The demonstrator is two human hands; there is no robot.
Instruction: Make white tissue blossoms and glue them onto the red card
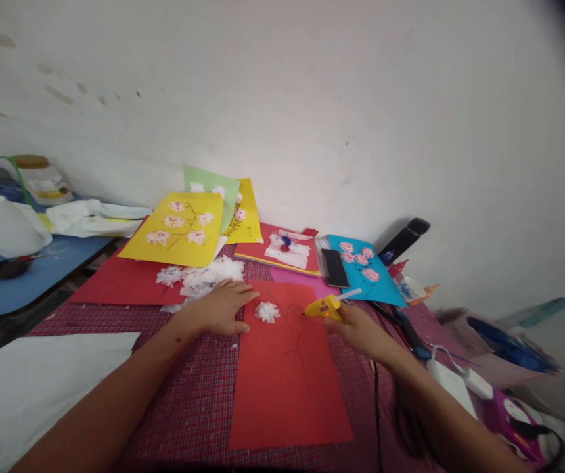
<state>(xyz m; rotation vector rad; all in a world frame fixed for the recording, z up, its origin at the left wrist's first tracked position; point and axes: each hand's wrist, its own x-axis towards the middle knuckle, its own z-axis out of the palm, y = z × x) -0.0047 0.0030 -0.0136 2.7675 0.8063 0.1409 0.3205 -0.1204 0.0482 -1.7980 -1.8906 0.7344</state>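
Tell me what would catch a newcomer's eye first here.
Most likely the bright red sheet in the middle foreground, with one white paper flower near its upper left. Next, the yellow glue gun in the right hand, over the sheet's upper right. Behind, toward the wall, stand out a yellow flower picture on the left and a blue one on the right.
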